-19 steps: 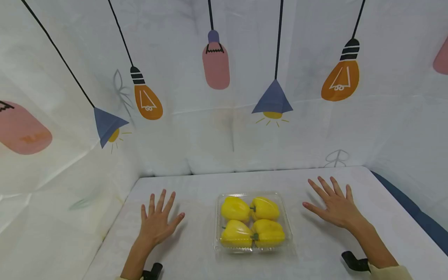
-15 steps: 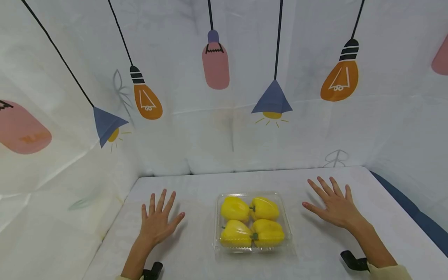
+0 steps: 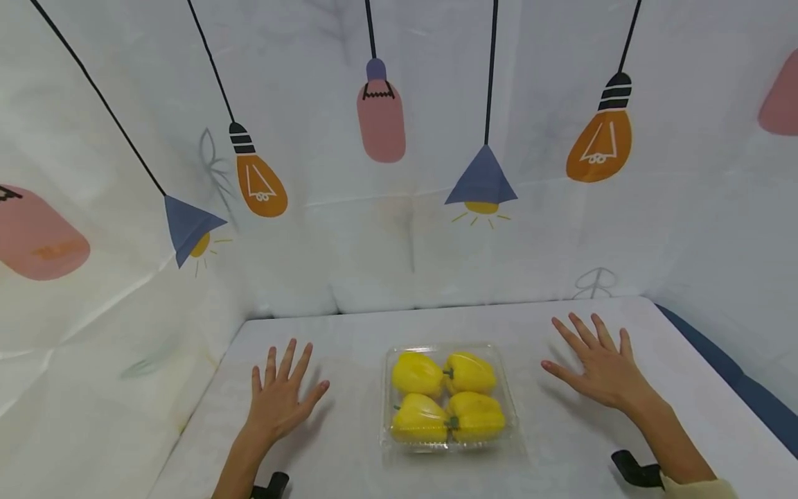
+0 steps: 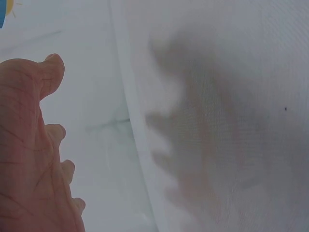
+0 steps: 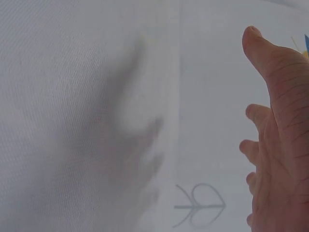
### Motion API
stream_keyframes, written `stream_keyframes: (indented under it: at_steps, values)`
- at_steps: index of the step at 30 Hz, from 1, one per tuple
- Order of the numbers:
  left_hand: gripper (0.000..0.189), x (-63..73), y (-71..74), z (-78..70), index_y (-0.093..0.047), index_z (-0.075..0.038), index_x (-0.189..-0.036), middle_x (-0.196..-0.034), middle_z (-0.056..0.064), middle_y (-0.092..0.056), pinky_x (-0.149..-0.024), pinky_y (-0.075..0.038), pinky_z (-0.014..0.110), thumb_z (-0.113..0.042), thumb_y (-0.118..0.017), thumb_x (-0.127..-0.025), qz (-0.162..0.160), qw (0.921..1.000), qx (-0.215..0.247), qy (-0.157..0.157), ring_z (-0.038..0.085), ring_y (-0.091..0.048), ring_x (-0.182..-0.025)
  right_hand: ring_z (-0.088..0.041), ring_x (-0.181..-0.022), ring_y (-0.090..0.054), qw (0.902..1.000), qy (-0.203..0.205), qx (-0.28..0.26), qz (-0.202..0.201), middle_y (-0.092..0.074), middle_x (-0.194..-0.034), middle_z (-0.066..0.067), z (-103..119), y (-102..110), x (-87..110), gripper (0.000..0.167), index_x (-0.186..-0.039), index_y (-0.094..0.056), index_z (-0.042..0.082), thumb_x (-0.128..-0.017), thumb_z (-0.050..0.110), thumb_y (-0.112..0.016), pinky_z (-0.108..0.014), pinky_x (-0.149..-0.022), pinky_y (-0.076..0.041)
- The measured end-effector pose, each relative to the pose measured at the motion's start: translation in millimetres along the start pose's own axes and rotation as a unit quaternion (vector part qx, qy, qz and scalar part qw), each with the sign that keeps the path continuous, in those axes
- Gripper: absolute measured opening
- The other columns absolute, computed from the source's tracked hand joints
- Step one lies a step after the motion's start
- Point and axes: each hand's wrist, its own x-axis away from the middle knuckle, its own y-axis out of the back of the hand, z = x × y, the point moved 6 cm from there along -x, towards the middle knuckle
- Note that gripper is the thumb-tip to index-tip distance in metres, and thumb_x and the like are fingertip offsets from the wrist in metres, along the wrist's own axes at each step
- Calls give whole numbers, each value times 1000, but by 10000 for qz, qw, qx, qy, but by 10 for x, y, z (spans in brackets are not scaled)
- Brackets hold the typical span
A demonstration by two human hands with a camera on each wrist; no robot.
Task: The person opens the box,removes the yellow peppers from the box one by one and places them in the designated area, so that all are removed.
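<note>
A clear plastic box (image 3: 512,409) sits on the white table between my hands. Inside are several yellow bell peppers (image 3: 419,418) with green stems, set in two rows. To the left of the box my left hand (image 3: 278,402) hovers palm down, fingers spread, holding nothing. On the other side, my right hand (image 3: 601,371) is spread the same way, a bit farther back. Both wrist views show a bare palm above the white cloth, with the shadow of the fingers beneath.
The white table (image 3: 349,346) has its back edge against a white curtain (image 3: 324,263) printed with hanging lamps. Dark blue fabric (image 3: 736,381) shows past the right edge. A black wrist mount (image 3: 636,470) sticks out at the right sleeve, another (image 3: 271,485) at the left wrist.
The head view has shifted slightly, moving the curtain pattern a little left and down. My right hand has moved very slightly right; the left hand and the box look the same.
</note>
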Motion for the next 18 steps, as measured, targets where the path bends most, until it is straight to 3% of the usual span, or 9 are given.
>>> stream_keyframes:
  at_steps: [11,18]
  values:
    - [83,28,4,-46,-24,-22,-150,-156,12,-16,-100,-5,71,-68,-46,-85,140,9999,-2,-10,45,-5,-140,-43,-140,6,9999,87,-129,-56,-20,-153,-21,15,28,33,90,-152,-17,23,-82,63,-57,-63,-97,22]
    - [82,77,22,-117,-23,-21,-150,-155,14,-18,-101,-5,70,-65,-47,-86,234,9995,186,-66,45,-6,-140,-41,-142,3,9972,121,-739,-24,-20,-152,-21,37,87,49,85,-152,-18,21,-85,56,-58,-68,-100,14]
